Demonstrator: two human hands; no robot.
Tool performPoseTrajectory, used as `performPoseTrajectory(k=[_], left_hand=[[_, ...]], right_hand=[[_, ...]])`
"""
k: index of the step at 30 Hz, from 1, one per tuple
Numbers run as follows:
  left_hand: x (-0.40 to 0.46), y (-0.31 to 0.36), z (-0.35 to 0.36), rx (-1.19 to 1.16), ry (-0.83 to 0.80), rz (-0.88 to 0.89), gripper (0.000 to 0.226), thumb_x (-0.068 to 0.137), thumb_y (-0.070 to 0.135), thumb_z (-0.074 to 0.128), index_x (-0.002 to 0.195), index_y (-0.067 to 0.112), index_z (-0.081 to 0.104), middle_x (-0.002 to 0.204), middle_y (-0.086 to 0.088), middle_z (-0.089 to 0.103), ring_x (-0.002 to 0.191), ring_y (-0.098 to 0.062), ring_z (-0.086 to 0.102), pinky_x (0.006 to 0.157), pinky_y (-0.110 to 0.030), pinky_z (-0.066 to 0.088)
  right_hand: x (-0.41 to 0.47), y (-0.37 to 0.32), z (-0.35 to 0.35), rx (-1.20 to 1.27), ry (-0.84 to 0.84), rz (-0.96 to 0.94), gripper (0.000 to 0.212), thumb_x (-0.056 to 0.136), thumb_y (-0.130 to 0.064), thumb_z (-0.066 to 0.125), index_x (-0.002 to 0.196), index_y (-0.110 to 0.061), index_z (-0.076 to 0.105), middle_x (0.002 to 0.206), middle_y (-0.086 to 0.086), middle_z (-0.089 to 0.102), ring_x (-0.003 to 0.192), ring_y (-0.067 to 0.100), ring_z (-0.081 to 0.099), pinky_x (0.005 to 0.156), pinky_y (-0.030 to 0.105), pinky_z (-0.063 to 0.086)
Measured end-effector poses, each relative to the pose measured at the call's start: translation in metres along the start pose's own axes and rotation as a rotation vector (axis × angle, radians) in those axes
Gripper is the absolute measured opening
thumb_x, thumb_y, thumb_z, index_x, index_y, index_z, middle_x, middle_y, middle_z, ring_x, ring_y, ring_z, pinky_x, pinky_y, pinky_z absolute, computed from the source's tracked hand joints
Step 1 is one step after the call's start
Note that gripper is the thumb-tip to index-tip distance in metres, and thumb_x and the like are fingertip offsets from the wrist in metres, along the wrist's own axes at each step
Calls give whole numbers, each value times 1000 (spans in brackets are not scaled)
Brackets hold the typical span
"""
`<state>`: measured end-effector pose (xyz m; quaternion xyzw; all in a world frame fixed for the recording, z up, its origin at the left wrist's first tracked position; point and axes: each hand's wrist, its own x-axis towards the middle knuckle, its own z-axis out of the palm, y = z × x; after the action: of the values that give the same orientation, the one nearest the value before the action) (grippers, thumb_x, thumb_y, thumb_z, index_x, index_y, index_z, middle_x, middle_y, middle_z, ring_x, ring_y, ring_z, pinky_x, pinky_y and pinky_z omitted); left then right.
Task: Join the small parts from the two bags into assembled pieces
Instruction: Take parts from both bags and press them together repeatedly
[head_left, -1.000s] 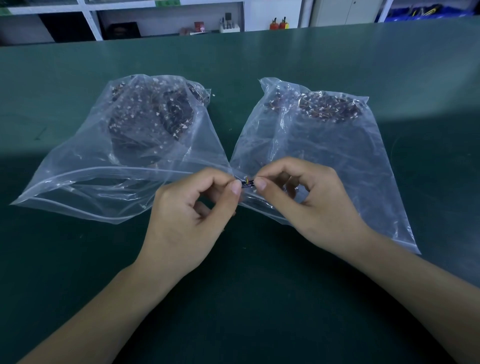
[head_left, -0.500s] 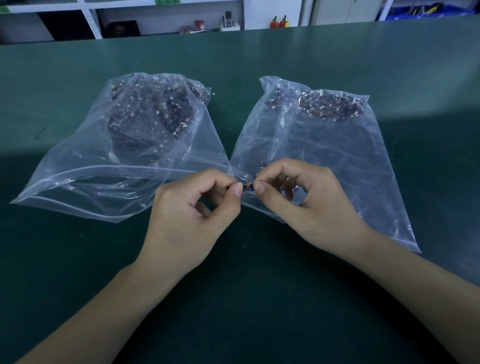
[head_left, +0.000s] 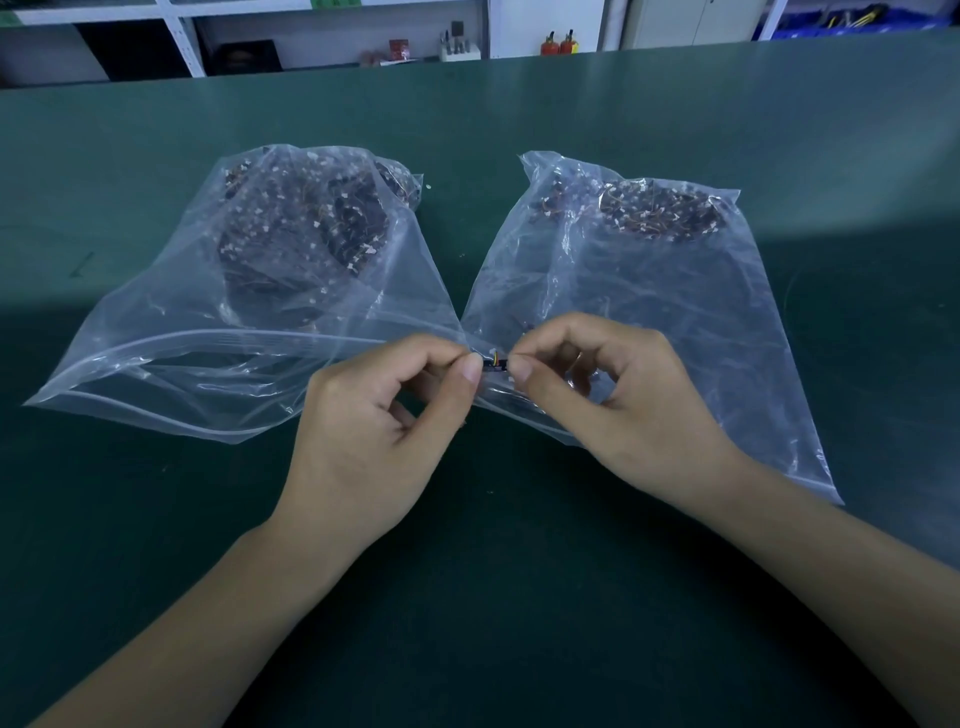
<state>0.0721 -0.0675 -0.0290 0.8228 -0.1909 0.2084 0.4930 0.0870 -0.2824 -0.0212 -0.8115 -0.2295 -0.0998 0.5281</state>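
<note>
A dark green tabletop (head_left: 519, 597) is seen filling most of the view, with a brighter band of light lying across its far half. Behind its far edge, white shelving (head_left: 182, 36) is seen, with two small red bottles (head_left: 558, 44) and other small items too blurred to be named. Two clear plastic bags are laid side by side on the tabletop, mouths toward the person. The left bag (head_left: 249, 322) is heaped at its far end with small dark parts flecked white; the right bag (head_left: 649, 291) holds a flatter cluster of dark parts with thin orange wires at its far end. The near inner corners of the bags are met in the middle. Both bare forearms are stretched in from the bottom corners. The left hand (head_left: 374, 431) and right hand (head_left: 613, 410) are brought together just above those corners, fingers curled, thumb tips facing each other. A tiny dark part (head_left: 494, 364) with coloured wires is pinched between them, each grip closed on one end by thumb and forefinger. Whether it is one piece or two cannot be told.
</note>
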Motion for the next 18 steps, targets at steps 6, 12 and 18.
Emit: performPoseTrajectory(k=[6,12,18], left_hand=[[1,0,-3,43,14,53,19,111,26,55,112,23,74,95,13,74,74,-12,74,47,-31,57],[4,1,-8,123,35,222,15,105,17,67,112,15,80,97,11,72,74,-13,71,49,-28,53],[4,-3,-7,215,-55,396,11,101,18,75,101,12,84,86,9,69,67,-8,63,60,-20,48]], right_hand=[[2,4,-5,-355,-11,-142,29,88,-34,81,111,-20,70,96,-12,66,82,12,62,77,31,53],[5,8,-11,-578,-79,-164,30,79,-23,75,108,-23,69,102,-12,63,87,5,53,82,34,53],[7,9,-16,-444,73,-167,20,87,-7,73,100,-23,76,90,-10,65,79,13,61,68,42,54]])
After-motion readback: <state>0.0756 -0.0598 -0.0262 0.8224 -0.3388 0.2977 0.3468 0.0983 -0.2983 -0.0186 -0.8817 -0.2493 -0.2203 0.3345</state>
